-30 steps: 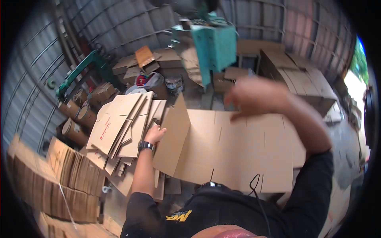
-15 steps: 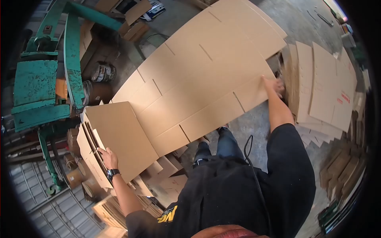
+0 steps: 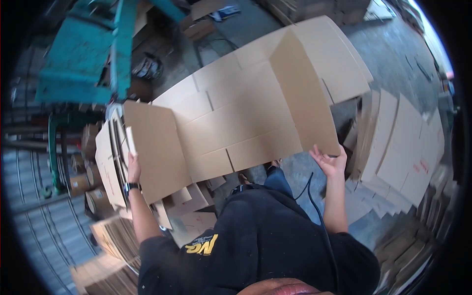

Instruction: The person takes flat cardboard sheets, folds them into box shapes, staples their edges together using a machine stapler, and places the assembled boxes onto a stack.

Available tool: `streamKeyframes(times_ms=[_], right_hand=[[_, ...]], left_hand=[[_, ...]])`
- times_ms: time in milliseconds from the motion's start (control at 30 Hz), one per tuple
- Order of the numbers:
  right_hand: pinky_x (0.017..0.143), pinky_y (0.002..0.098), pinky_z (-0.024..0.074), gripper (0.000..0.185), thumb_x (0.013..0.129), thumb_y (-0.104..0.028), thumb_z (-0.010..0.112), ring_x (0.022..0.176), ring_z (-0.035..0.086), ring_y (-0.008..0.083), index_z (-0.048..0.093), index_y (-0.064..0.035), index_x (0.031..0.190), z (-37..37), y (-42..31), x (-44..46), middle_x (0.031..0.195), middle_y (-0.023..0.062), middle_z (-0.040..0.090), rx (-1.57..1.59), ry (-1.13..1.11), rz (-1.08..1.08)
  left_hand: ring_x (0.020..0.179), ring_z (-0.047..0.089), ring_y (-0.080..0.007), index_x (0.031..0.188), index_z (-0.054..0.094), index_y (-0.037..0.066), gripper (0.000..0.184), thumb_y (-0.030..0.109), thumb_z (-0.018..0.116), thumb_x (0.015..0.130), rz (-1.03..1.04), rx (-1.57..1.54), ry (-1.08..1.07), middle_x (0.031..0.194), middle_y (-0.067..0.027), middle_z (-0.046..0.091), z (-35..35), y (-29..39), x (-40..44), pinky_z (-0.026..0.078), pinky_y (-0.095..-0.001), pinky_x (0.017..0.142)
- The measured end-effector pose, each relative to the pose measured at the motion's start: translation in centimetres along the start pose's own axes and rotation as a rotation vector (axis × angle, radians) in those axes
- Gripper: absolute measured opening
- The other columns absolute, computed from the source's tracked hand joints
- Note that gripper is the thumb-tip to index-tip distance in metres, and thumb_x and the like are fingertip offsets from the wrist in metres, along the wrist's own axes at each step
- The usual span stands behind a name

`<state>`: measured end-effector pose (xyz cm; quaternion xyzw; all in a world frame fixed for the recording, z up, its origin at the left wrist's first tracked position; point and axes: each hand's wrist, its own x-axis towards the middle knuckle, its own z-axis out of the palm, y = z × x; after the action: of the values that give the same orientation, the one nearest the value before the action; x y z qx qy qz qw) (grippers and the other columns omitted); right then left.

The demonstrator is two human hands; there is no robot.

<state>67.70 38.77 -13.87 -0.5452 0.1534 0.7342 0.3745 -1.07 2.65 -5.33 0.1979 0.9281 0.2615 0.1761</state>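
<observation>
The big cardboard sheet (image 3: pixel 255 103) lies right in front of us, across our body. Its middle is flat and both ends stand up. More cardboard (image 3: pixel 349 69) peeks out from under it at the far right, and we cannot see well what holds it all up. If we pushed one end harder than the other, the sheet could slide and get twisted.

The right pile (image 3: pixel 393 142) leans near the sheet, with its boards spread like a fan. A bump from our elbow could make some slip. The left pile (image 3: pixel 107 167) is close behind the left end, so boards there could get caught and dragged along.

The right flap (image 3: pixel 307 88) is tall and tips in over the middle. Only its near corner has a hand by it, so the far part could bend or swing back flat. The left flap (image 3: pixel 157 152) stands up too, and it could flop over if nothing props it.

Our right hand (image 3: pixel 330 161) is at the right flap's near corner, fingers spread and a bit curled. We cannot tell if they pinch it. Our left hand (image 3: pixel 133 169) is by the left flap's outer edge. Its fingers are partly hidden, so we cannot tell if they grip.

The black cord (image 3: pixel 314 196) hangs near our right arm and could snag. The little slits (image 3: pixel 229 160) could tear if the card bends there.
</observation>
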Motion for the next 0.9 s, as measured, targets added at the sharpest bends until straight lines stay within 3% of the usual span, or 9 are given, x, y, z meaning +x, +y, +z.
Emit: streamKeyframes(times_ms=[33,100,167,200,333,367,567,733,900], right_hand=[[0.11,0.059,0.0427,0.038,0.094,-0.026,0.058,0.116,0.061,0.0348,0.062,0.0018,0.12,-1.2,0.9,1.8,0.127,0.0223,0.06,0.213,-0.369,0.081],[0.107,0.0564,0.0474,0.033,0.095,-0.02,0.056,0.113,0.062,0.0351,0.062,0.0024,0.119,-2.6,2.7,7.5,0.122,0.0222,0.062,0.221,-0.365,0.05],[0.104,0.0538,0.0521,0.029,0.095,-0.013,0.053,0.11,0.064,0.0353,0.063,0.0031,0.117,-3.0,6.1,11.4,0.116,0.0222,0.064,0.231,-0.364,0.01],[0.101,0.0497,0.0556,0.026,0.095,-0.009,0.054,0.107,0.066,0.0347,0.063,0.0045,0.115,-3.1,7.6,12.5,0.113,0.0212,0.065,0.293,-0.292,0.051],[0.094,0.043,0.0611,0.025,0.094,-0.003,0.06,0.106,0.068,0.0337,0.061,0.0065,0.117,-1.6,13.4,11.9,0.112,0.0191,0.067,0.305,-0.389,0.136],[0.093,0.0411,0.0623,0.029,0.094,-0.001,0.063,0.106,0.068,0.0325,0.059,0.0046,0.122,-0.1,14.5,10.4,0.116,0.0181,0.067,0.382,-0.56,0.371],[0.08,0.0404,0.067,0.032,0.098,-0.007,0.058,0.103,0.07,0.0322,0.054,0.0031,0.128,9.6,19.9,-8.6,0.118,0.0188,0.066,-0.138,-0.961,0.135],[0.075,0.04,0.0682,0.031,0.099,-0.008,0.057,0.099,0.072,0.0304,0.052,0.0037,0.127,12.9,25.5,-19.6,0.117,0.0174,0.067,-0.332,-0.888,0.013],[0.071,0.0385,0.0685,0.032,0.098,-0.008,0.059,0.095,0.073,0.0276,0.052,0.0062,0.125,14.0,29.5,-24.5,0.113,0.0166,0.067,-0.49,-0.932,-0.17]], left_hand=[[0.143,0.035,-0.0307,0.154,0.02,-0.006,0.072,0.036,0.046,0.103,-0.033,-0.025,-0.026,0.156,-0.0247,0.033,-0.2,2.3,-1.2,0.031,-0.0369,0.115],[0.136,0.048,-0.03,0.153,0.026,-0.006,0.072,0.032,0.057,0.1,-0.113,-0.019,-0.095,0.149,-0.0267,0.045,-1.1,6.1,-3.1,0.041,-0.0362,0.109],[0.108,0.064,-0.024,0.146,0.038,-0.001,0.064,0.033,0.061,0.098,-0.214,0.075,-0.273,0.127,-0.0204,0.063,-2.7,8.3,-3.5,0.052,-0.0362,0.087],[0.088,0.064,-0.0185,0.138,0.048,0.003,0.054,0.033,0.064,0.096,-0.036,-0.056,-0.286,0.112,-0.0142,0.068,-2.3,2.6,-0.5,0.052,-0.0352,0.072],[0.115,0.061,-0.0201,0.139,0.05,0.0,0.057,0.021,0.071,0.09,0.035,-0.171,-0.307,0.123,-0.0143,0.067,-1.7,3.0,-1.3,0.047,-0.0331,0.099],[0.115,0.061,-0.0201,0.139,0.05,0.0,0.057,0.021,0.071,0.09,0.039,-0.182,-0.3,0.123,-0.0143,0.067,-1.8,3.3,-1.5,0.047,-0.0331,0.099],[0.093,0.069,-0.0188,0.128,0.059,-0.002,0.048,0.013,0.071,0.084,0.144,-0.386,-0.247,0.11,-0.0118,0.071,-7.1,11.0,-4.5,0.055,-0.0332,0.082],[0.079,0.067,-0.0139,0.098,0.068,-0.002,0.024,0.016,0.072,0.084,0.285,-0.409,-0.196,0.087,-0.0071,0.069,-8.2,18.4,-6.3,0.054,-0.0297,0.069],[0.075,0.062,-0.0121,0.101,0.067,-0.001,0.023,0.015,0.072,0.086,0.381,-0.623,-0.27,0.091,-0.0053,0.067,-6.3,23.2,-6.4,0.05,-0.0282,0.065]])
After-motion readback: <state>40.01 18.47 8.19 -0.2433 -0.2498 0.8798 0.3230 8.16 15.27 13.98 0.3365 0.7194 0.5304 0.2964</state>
